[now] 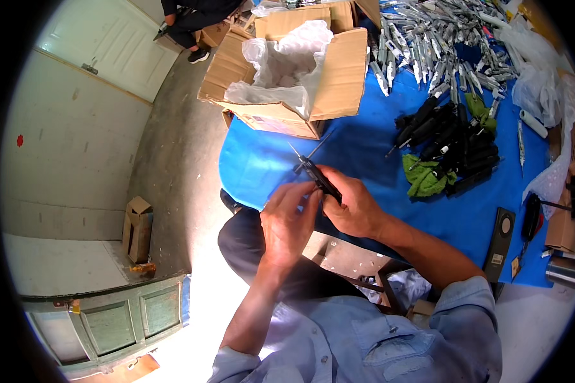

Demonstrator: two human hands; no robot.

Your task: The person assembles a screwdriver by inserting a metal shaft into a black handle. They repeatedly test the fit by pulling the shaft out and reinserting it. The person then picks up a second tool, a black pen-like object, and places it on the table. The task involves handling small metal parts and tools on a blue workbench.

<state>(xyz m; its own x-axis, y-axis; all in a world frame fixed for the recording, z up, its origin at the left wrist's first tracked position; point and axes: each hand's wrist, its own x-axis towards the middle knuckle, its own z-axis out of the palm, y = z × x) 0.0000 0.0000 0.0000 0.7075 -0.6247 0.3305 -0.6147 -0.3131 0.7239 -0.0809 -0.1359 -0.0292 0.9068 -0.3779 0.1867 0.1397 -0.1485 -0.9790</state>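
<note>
Over the near edge of the blue-covered table (377,131), my right hand (354,205) is closed around a slim black tool (322,179). A thin pointed metal piece sticks out from its far end, tilted up and to the left. My left hand (286,220) comes in from the left, its thumb and fingertips pinched against the side of the black tool. Fingers partly hide the tool's lower part, so its exact kind cannot be made out. Another thin dark rod (319,145) lies just beyond the tool's tip.
An open cardboard box (271,118) lined with white plastic stands beyond my hands. Several black-handled tools (460,137) lie heaped to the right with a green cloth (426,180). Behind them is a large pile of grey pen-like pieces (428,45). Another person (201,25) sits at the back.
</note>
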